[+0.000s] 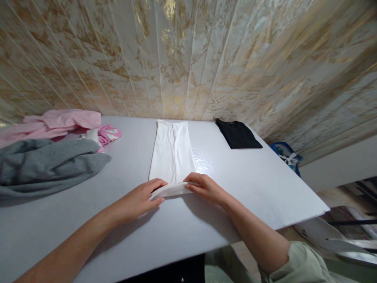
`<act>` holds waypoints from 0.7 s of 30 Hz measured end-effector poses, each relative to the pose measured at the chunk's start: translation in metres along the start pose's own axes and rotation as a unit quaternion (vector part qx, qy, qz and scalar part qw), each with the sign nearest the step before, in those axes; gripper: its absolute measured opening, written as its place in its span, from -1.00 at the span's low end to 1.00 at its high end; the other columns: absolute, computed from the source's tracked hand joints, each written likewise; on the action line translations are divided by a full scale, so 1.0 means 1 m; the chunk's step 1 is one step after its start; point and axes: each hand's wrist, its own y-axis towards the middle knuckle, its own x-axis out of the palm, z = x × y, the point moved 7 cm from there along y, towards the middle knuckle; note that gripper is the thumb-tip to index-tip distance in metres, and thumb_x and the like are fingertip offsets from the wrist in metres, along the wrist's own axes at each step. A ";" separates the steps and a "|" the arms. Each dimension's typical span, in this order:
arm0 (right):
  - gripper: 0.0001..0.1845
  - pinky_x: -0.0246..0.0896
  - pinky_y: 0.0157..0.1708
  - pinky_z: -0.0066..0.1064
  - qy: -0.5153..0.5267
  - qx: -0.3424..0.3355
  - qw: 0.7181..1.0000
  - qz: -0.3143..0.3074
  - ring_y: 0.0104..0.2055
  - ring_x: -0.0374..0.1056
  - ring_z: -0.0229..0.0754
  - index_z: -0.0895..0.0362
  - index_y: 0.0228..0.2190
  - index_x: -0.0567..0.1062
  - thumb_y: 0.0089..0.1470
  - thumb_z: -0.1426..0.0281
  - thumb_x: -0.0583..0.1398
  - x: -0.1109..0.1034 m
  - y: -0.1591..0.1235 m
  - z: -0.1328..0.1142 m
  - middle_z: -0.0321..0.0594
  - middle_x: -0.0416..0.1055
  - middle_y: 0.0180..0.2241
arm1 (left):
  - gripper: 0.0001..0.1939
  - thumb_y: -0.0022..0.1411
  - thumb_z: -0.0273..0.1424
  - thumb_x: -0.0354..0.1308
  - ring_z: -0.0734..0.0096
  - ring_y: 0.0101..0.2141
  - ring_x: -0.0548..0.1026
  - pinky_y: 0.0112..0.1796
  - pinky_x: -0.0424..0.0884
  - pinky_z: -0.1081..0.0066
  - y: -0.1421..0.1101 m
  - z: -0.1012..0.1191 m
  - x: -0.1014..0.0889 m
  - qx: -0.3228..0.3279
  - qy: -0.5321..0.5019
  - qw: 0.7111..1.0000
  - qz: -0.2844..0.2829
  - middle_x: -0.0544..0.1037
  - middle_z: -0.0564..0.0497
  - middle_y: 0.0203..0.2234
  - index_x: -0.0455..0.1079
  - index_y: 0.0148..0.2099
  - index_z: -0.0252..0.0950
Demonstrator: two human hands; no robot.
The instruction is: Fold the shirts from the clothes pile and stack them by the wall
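A white garment (165, 151), folded into a long narrow panel, lies on the white table with its far end towards the curtain. Its near edge is lifted a little off the tabletop. At the left corner of that edge, my left hand (150, 195) pinches the cloth, fingers above and thumb below. My right hand (203, 186) grips the same edge near its right corner. A lengthwise seam or overlap runs down the middle of the panel. What kind of garment it is cannot be made out.
A folded black garment (238, 135) lies at the table's back right. On the left are a grey garment (50, 163), pink cloth (67, 120) and a bright pink patterned piece (109, 134). A gold-patterned curtain (182, 59) hangs behind. A blue bag (287, 155) sits beyond the right edge.
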 end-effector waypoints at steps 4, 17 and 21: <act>-0.84 0.23 -0.20 -0.42 0.051 0.022 0.998 0.009 -0.22 0.38 -0.20 0.16 -0.31 0.51 0.19 0.36 0.14 0.000 0.002 0.007 -0.24 0.49 -0.30 | -0.73 0.25 -0.26 -0.01 0.30 -0.25 0.47 -0.21 0.35 0.39 -0.009 -0.006 -0.004 -0.008 0.022 0.999 0.047 0.53 0.02 -0.25 0.40 -0.09 -0.22; -0.55 0.25 -0.01 -0.32 -0.095 -0.095 0.990 -0.032 -0.01 0.35 -0.18 0.04 0.02 0.49 0.13 0.61 0.14 0.011 -0.021 -0.025 -0.14 0.42 -0.03 | -0.69 0.27 -0.34 0.04 0.25 0.01 0.50 0.10 0.34 0.21 -0.010 -0.009 -0.005 0.068 0.017 0.996 0.055 0.60 0.02 -0.05 0.53 -0.02 -0.12; -0.66 0.26 -0.04 -0.28 -0.163 -0.102 0.981 -0.031 -0.07 0.37 -0.15 0.05 -0.07 0.56 0.21 0.55 0.11 0.022 -0.032 -0.031 -0.17 0.51 -0.09 | -0.62 0.25 -0.43 0.03 0.24 0.12 0.42 0.17 0.27 0.15 -0.020 -0.011 0.006 0.088 0.103 0.990 0.024 0.53 0.04 0.06 0.49 0.05 -0.07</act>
